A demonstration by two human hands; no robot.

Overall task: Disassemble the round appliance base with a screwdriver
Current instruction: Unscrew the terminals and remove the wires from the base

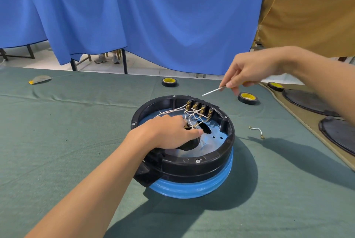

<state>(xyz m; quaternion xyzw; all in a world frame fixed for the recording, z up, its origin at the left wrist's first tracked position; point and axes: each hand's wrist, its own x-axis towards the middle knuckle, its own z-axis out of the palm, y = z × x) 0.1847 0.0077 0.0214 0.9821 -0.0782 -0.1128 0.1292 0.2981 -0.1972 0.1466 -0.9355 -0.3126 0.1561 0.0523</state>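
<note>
My right hand (255,70) pinches the screwdriver (213,91) above the round base (192,172); my left hand (169,132) curls inside it, grip unclear (shell seems rigid, wires (192,116) fragile: I'd hold the rim (211,156)).

Your base (192,168) has a black upper ring over a bright blue band, and the plate inside it is blue too. White wires (189,115) run to brass-coloured terminals (199,108) at its far wall. Your screwdriver (212,91) shows a silver shaft and a glimpse of yellow handle. The table (76,122) wears plain dark green cloth. The tape rolls (169,82) are black with yellow cores. A loose wire (256,129) is white with brass ends. Behind hangs a plain blue curtain (153,16); to your right, tan cloth (307,7) and dark discs (303,101).
</note>
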